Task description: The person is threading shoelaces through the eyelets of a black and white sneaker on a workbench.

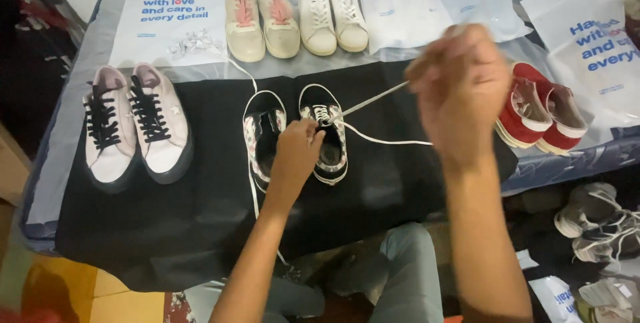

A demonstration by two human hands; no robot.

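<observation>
Two small patterned sneakers with black insides lie on a black cloth (200, 196). My left hand (297, 153) rests on the right one (328, 138), fingers pinching near its laced eyelets. My right hand (460, 90) is raised and closed on the end of a white shoelace (370, 102), which runs taut from the sneaker up to that hand. A second lace end trails right across the cloth. The left sneaker (263, 133) has no lace threaded through it; a loose white lace curves around it.
Pink-white sneakers with black laces (133, 123) sit at left. Beige sneakers with pink laces (261, 20) and white sneakers (332, 13) stand at the back, red sneakers (540, 113) at right. White printed bags (170, 20) lie along the back. More shoes (597, 220) are on the floor.
</observation>
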